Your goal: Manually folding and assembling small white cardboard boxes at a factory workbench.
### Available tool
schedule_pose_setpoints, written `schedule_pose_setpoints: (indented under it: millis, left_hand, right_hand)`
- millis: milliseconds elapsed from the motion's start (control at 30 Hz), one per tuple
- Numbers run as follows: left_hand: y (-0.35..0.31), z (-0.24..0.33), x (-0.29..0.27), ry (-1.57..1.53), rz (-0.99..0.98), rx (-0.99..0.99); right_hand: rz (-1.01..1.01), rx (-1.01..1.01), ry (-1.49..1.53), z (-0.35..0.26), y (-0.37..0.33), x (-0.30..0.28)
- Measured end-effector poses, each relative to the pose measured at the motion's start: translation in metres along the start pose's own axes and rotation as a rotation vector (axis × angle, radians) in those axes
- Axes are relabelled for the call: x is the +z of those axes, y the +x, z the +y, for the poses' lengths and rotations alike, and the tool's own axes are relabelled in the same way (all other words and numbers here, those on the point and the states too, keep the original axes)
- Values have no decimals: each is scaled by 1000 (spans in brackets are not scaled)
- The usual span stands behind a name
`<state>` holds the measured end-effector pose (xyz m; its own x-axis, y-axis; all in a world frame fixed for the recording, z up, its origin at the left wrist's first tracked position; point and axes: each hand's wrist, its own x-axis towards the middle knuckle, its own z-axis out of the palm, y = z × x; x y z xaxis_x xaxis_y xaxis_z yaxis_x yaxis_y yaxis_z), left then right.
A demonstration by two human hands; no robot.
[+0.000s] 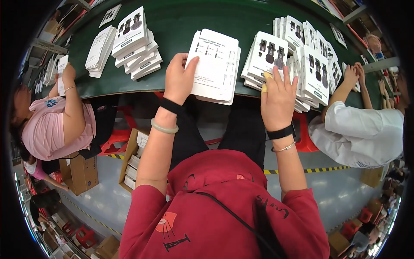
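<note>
A neat stack of flat white printed cartons (215, 71) lies at the table's front edge, its lower end jutting over. My left hand (180, 77) is closed on the stack's left side, thumb on top. To the right, my right hand (278, 101) rests with fingers stretched out on the near end of another pile of flat white cartons (268, 46), which show pictures of small dark devices. Yellow tape wraps at least one of its fingers. The undersides of both piles are hidden.
More carton piles stand on the green table (172, 26): a leaning pile (131, 36) and a fanned one (100, 52) at left, a large group (317, 64) at right. Co-workers sit on both sides. An open cardboard box (129, 162) with cartons stands below the table.
</note>
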<state>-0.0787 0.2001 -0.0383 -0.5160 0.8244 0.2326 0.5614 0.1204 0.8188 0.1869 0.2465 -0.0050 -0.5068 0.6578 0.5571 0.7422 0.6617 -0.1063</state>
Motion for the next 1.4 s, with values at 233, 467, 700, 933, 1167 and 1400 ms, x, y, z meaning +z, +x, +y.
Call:
schedule_pose_setpoints:
  millis: [233, 467, 700, 933, 1167, 1400]
  left_hand:
    - [-61, 52, -32, -428, -57, 55]
    - [-130, 42, -52, -529, -340, 111]
    - [-163, 45, -60, -1225, -1118, -456]
    - [-179, 48, -55, -1437, -1059, -608]
    - [-187, 63, -60, -1210, -851, -673]
    - [-191, 60, -50, -730, -441, -354]
  right_hand:
    - [90, -33, 552, -29, 15, -41]
    - [-379, 35, 735, -32, 22, -64]
    - [-553, -244, 776, -45, 10, -89]
    - [-854, -160, 547, -44, -3, -110]
    - [-768, 276, 1073, -50, -38, -99]
    - [-511, 132, 918, -53, -62, -92]
